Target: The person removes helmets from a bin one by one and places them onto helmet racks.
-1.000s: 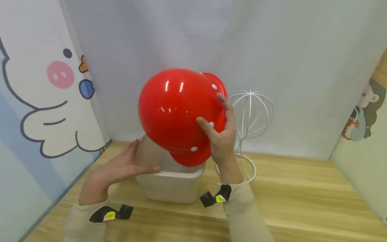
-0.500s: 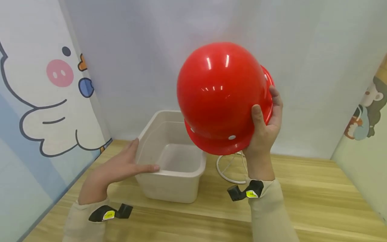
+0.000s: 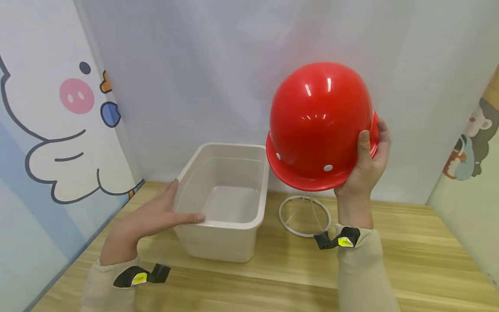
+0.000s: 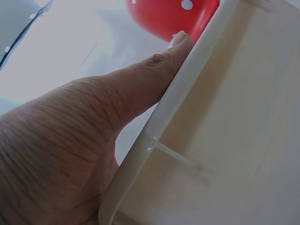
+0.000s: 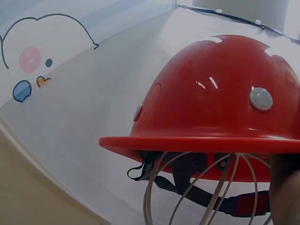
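My right hand (image 3: 364, 167) grips the red hard hat (image 3: 319, 121) by its right side, thumb on the shell and fingers round the brim. The hat is dome up, over a white wire stand (image 3: 305, 216) whose ring base shows below it. In the right wrist view, the stand's curved wires (image 5: 218, 197) rise under the hat, beside its black inner straps (image 5: 201, 194). My left hand (image 3: 156, 212) holds the near left corner of a beige plastic bin (image 3: 218, 240), its thumb (image 4: 140, 86) lying along the rim. The bin has nothing inside.
The bin and stand are side by side on a wooden table (image 3: 409, 255). A pale curtain (image 3: 187, 78) hangs behind them. Cartoon panels stand at the left (image 3: 43, 130) and right (image 3: 468, 173).
My right hand has carried the hard hat from over the bin to the right, turning its dome upward over the stand. The left hand has stayed on the bin.
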`<state>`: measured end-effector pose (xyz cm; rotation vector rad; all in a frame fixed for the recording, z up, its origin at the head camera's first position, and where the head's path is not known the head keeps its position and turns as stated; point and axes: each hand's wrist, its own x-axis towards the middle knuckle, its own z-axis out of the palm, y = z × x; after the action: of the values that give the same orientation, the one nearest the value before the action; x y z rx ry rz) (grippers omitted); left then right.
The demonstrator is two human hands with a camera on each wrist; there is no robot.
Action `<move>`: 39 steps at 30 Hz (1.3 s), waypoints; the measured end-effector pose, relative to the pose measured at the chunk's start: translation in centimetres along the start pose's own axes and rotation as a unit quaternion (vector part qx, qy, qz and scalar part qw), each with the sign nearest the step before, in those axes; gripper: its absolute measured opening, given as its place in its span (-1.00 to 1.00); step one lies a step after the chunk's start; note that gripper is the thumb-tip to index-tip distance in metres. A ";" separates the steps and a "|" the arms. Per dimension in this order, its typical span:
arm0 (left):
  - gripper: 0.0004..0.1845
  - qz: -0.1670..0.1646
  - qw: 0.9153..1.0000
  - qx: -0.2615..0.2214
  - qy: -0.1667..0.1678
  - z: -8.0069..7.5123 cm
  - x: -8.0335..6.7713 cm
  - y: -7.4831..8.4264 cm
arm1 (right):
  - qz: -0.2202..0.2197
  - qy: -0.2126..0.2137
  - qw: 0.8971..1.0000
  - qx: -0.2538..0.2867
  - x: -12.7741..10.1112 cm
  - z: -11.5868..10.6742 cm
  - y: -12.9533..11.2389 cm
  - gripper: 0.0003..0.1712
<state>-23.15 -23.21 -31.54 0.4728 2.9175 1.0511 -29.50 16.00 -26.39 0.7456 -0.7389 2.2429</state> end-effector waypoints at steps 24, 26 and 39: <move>0.14 0.001 1.000 -0.004 -0.002 0.2 0.1 0.0 | 0.170 0.092 0.980 -0.037 -0.2 -5.9 0.0 -0.52; 0.11 0.006 1.000 -0.009 -0.003 0.2 0.0 0.0 | 0.184 0.078 0.978 -0.061 -0.3 -6.2 -0.2 -0.50; 0.13 0.000 1.000 -0.009 -0.003 0.1 -0.1 0.1 | 0.220 0.062 0.967 -0.113 -0.5 -7.4 -0.6 -0.50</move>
<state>-23.00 -23.09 -31.55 0.4750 2.9012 1.0733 -30.99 21.10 -31.56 0.3492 -1.1672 2.5056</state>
